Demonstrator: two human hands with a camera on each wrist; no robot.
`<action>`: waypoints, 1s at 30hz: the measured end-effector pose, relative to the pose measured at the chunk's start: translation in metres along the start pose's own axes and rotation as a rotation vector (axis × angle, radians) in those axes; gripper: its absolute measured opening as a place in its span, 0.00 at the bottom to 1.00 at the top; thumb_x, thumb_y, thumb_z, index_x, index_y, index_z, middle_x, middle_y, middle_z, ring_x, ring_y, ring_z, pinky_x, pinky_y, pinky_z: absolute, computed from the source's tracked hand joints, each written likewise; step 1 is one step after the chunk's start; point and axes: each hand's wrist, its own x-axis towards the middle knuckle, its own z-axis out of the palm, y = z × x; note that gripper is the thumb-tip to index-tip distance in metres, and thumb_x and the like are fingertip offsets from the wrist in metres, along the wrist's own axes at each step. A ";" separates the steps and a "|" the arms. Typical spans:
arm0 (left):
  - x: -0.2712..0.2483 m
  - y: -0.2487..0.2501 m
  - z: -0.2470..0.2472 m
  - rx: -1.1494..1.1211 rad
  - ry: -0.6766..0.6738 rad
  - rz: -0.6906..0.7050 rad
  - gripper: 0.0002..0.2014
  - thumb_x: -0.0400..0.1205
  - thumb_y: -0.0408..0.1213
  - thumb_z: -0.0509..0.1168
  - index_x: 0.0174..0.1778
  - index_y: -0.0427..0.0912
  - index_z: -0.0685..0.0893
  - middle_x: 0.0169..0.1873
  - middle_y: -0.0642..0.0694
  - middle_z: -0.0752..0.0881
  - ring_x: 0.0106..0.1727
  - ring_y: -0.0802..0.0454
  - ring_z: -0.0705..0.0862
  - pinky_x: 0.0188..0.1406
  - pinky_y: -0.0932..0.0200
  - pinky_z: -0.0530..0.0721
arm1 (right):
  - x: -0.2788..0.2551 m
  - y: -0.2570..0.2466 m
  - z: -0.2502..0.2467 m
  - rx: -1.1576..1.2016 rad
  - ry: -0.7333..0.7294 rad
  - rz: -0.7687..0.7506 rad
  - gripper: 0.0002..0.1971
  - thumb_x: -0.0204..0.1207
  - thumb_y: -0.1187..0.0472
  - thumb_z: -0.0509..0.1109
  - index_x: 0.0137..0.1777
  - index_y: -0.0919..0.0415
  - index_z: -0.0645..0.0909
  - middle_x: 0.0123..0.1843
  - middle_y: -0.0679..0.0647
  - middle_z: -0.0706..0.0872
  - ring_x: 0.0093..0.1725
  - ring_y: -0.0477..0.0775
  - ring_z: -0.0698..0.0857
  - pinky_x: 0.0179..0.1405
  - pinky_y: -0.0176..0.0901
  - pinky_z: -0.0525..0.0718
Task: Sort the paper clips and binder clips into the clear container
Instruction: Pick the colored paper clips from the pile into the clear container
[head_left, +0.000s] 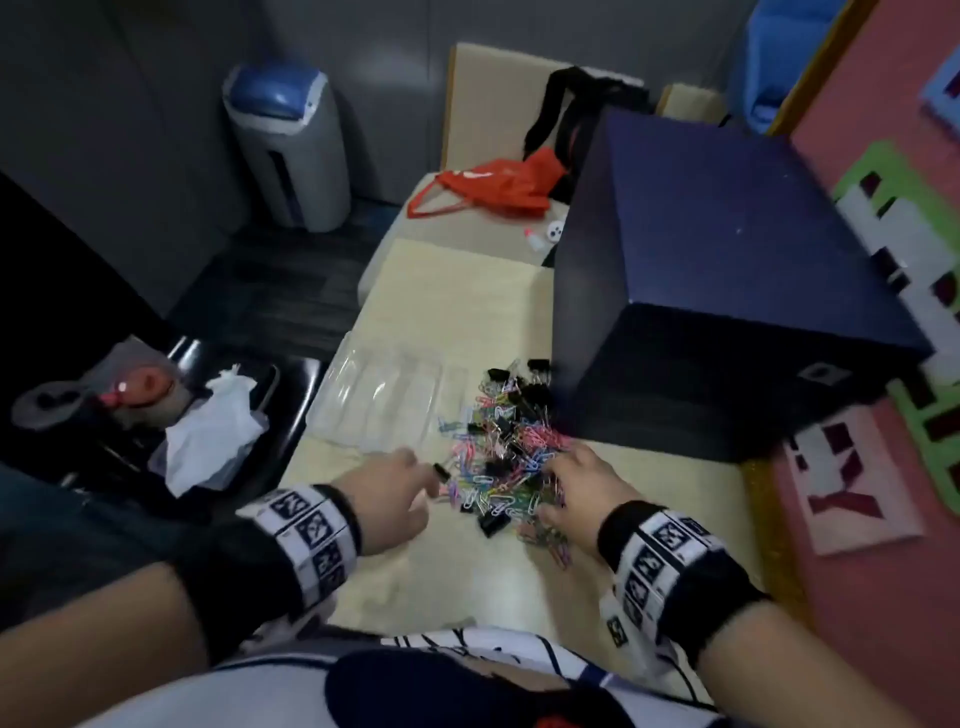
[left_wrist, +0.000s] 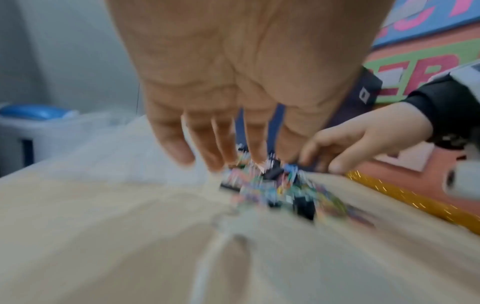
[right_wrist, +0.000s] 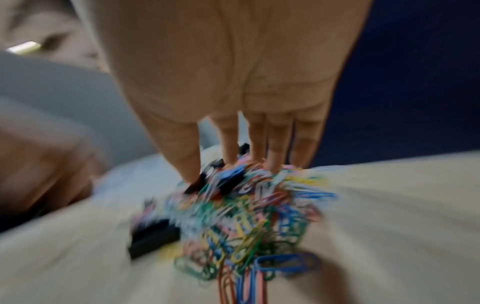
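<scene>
Pile between my hands, container up and to the left

My left hand (head_left: 387, 496) pinches a binder clip (head_left: 441, 473) and sits nearer the clear container (head_left: 382, 400)—my right hand (head_left: 576, 493) has spread fingers in the paper clips (head_left: 498, 462) on the tabletop (head_left: 467, 571).

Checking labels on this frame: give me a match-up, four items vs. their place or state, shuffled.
Column 1:
1. clear container
2. dark blue box
3. left hand
4. right hand

Column 2:
A. fingers down in the pile of clips, on its right edge
B. holds nothing yet, lies on the table left of the pile
C. stands at the back right, close behind the pile
D. fingertips at a black binder clip on the pile's left edge

Pairs: 1-B, 2-C, 3-D, 4-A
</scene>
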 end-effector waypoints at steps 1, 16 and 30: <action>0.008 0.004 -0.001 0.015 0.086 -0.008 0.16 0.79 0.45 0.62 0.64 0.53 0.77 0.62 0.47 0.75 0.63 0.47 0.77 0.63 0.50 0.78 | 0.005 -0.004 0.001 -0.030 0.004 -0.044 0.30 0.76 0.48 0.67 0.77 0.48 0.63 0.81 0.55 0.59 0.78 0.61 0.65 0.76 0.55 0.69; 0.044 0.017 0.035 0.144 0.111 -0.117 0.25 0.79 0.47 0.61 0.73 0.49 0.67 0.78 0.41 0.63 0.83 0.37 0.45 0.77 0.35 0.63 | 0.000 0.010 0.047 -0.131 0.054 -0.101 0.35 0.81 0.46 0.60 0.82 0.39 0.44 0.86 0.50 0.48 0.83 0.58 0.51 0.78 0.60 0.60; 0.068 0.042 0.030 0.421 0.099 0.346 0.31 0.79 0.47 0.61 0.79 0.55 0.61 0.82 0.47 0.57 0.81 0.40 0.55 0.75 0.35 0.61 | 0.021 0.004 0.048 0.099 0.135 0.133 0.34 0.73 0.43 0.70 0.78 0.42 0.62 0.77 0.52 0.60 0.72 0.59 0.62 0.71 0.49 0.69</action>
